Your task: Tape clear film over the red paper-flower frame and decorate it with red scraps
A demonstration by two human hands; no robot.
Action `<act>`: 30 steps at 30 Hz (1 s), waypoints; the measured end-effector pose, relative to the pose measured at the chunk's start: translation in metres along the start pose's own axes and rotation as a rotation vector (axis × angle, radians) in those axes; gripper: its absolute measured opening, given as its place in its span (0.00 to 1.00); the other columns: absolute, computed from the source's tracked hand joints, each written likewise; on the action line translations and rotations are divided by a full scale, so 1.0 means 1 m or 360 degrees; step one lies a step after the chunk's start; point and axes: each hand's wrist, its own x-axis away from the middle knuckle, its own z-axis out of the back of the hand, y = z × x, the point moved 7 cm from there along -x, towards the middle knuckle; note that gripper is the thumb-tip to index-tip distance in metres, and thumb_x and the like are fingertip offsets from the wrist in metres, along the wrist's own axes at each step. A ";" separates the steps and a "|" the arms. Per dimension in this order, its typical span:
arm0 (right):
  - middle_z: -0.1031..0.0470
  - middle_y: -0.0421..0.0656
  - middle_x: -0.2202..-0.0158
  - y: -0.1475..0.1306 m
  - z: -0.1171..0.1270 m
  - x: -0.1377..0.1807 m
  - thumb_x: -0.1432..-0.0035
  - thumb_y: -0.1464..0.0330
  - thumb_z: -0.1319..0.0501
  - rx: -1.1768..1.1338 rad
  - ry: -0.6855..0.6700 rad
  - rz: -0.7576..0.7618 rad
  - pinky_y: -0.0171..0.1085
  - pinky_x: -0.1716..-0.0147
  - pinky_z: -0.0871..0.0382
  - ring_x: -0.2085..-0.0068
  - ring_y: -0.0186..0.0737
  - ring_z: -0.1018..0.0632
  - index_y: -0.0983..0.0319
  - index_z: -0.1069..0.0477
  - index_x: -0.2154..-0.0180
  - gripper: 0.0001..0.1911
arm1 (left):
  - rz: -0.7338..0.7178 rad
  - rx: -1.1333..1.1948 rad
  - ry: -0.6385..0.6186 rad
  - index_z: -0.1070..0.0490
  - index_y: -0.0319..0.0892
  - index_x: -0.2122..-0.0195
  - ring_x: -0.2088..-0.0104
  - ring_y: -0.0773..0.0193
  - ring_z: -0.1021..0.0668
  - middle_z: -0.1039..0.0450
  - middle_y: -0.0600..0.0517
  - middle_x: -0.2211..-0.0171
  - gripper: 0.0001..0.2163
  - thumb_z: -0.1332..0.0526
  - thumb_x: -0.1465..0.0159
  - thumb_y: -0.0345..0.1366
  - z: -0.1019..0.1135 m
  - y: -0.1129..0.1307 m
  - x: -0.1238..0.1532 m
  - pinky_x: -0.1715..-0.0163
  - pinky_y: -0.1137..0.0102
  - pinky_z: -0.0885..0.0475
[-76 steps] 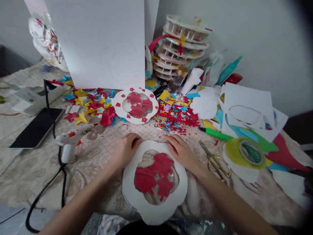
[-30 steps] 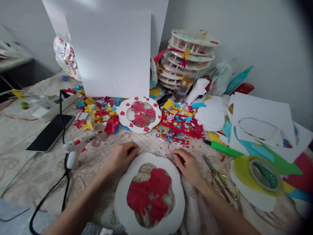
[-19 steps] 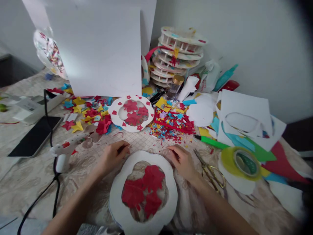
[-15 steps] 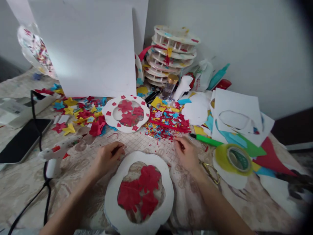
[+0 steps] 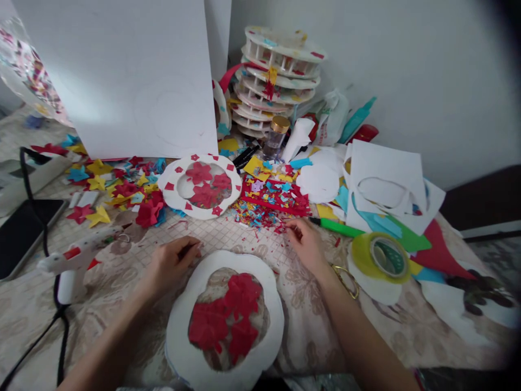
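My left hand point(image 5: 174, 262) rests on the tablecloth with its fingers curled in; whether a small scrap sits between them I cannot make out. My right hand point(image 5: 304, 243) is at the near edge of a heap of tiny paper bits point(image 5: 264, 214), thumb and fingertips drawn together, and what they pinch is too small to name. Between my forearms lies a white scalloped frame point(image 5: 179, 309) with red paper flowers point(image 5: 242, 293) in its clear middle. Beyond my hands is a second white frame point(image 5: 166, 184), dotted with red pieces around its rim and holding red flowers.
A glue gun point(image 5: 73, 266) with a black cable and a phone point(image 5: 24, 233) lie left. Yellow tape point(image 5: 366, 252), scissors point(image 5: 348, 282) and a green cutter point(image 5: 342, 227) are right. White boards point(image 5: 138, 81) and a tiered white stand point(image 5: 280, 81) rise behind cut paper stars point(image 5: 100, 217).
The whole view has shifted, so most things sit slightly further left and higher. My right hand has moved slightly closer to the paper bits; my left hand keeps its curled pose.
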 end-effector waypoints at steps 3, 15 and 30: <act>0.28 0.41 0.65 -0.003 0.010 -0.004 0.41 0.71 0.45 -0.0060 0.0085 -0.0025 0.35 0.70 0.33 0.72 0.34 0.29 0.60 0.31 0.61 0.07 | 0.0013 0.0001 0.0013 0.28 0.40 0.63 0.76 0.64 0.23 0.23 0.50 0.73 0.15 0.46 0.37 0.46 -0.001 -0.004 0.000 0.76 0.73 0.31; 0.30 0.47 0.60 -0.041 -0.021 -0.031 0.48 0.81 0.49 0.0215 -0.0083 0.0382 0.46 0.54 0.34 0.55 0.47 0.33 0.61 0.27 0.64 0.17 | 0.0004 0.0000 -0.0031 0.29 0.40 0.64 0.76 0.64 0.23 0.24 0.51 0.74 0.16 0.48 0.36 0.47 -0.003 -0.003 0.000 0.76 0.73 0.31; 0.27 0.45 0.51 -0.023 -0.019 -0.030 0.47 0.80 0.51 0.0122 -0.0020 0.0255 0.51 0.45 0.37 0.44 0.47 0.35 0.59 0.31 0.48 0.27 | -0.0028 -0.0021 -0.0017 0.29 0.41 0.63 0.75 0.63 0.22 0.23 0.50 0.73 0.15 0.47 0.37 0.47 -0.003 -0.003 0.000 0.76 0.73 0.30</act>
